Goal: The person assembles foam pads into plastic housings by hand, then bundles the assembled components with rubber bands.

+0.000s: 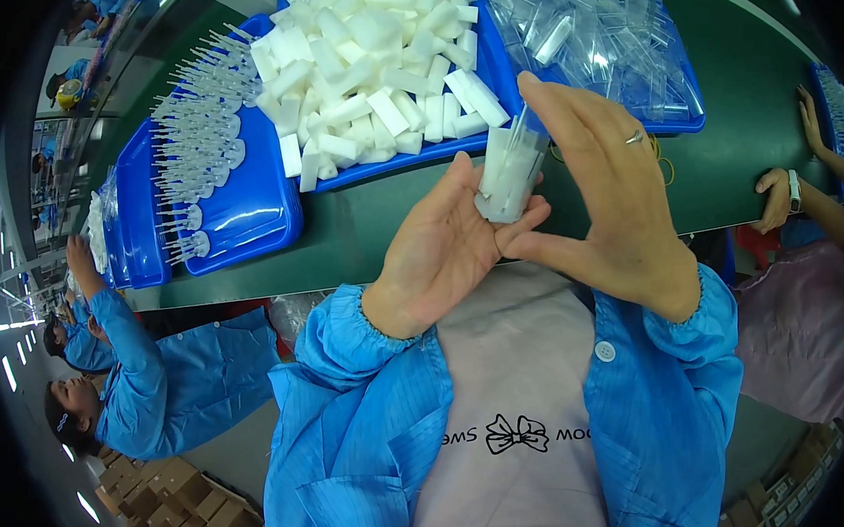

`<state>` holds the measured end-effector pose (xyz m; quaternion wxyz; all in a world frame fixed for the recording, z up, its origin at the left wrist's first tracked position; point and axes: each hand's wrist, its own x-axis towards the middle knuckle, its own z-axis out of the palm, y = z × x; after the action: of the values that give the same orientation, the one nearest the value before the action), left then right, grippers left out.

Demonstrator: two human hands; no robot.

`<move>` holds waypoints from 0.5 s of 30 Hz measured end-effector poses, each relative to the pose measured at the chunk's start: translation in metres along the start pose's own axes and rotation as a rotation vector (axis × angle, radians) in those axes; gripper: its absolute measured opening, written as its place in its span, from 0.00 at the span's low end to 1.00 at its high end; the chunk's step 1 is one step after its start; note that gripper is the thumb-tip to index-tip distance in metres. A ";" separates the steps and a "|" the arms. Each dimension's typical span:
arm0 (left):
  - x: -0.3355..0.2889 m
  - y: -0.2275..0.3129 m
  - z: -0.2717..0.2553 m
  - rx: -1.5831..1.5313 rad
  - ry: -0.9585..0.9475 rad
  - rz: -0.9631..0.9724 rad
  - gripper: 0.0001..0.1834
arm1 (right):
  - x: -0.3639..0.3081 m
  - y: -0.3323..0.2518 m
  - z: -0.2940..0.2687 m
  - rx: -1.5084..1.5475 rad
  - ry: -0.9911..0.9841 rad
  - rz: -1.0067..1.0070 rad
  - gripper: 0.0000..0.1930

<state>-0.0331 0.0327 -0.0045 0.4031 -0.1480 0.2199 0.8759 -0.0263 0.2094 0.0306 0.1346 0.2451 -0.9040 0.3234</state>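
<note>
The left hand (442,241) cradles a clear plastic tube (509,177) holding white foam, fingers closed under it, above the green table (366,232). The right hand (602,192) pinches its top. Good practice: keep the tube upright and steady while seating the insert.

Both forearms are raised in front of the chest. The left hand (442,250) is held palm up with the fingers curled. The right hand (602,192) is bent over it, thumb touching the left fingertips.

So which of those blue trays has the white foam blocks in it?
The middle blue tray, straight beyond the hands, is heaped with white foam blocks. The left tray holds clear plastic sticks; the right tray holds clear sleeves.
</note>
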 end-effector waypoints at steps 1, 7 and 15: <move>0.000 -0.002 0.004 -0.012 -0.011 -0.011 0.29 | -0.001 0.001 0.002 -0.028 -0.014 -0.013 0.49; 0.001 -0.004 0.018 0.037 -0.071 0.016 0.35 | -0.001 0.007 0.006 -0.087 0.089 0.015 0.51; 0.010 0.002 0.003 0.261 -0.074 0.058 0.34 | 0.000 0.012 0.014 0.006 0.118 -0.096 0.49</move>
<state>-0.0413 0.0394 -0.0057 0.4014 -0.0556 0.3212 0.8559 -0.0339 0.2086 0.0139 0.2023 0.2691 -0.8807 0.3331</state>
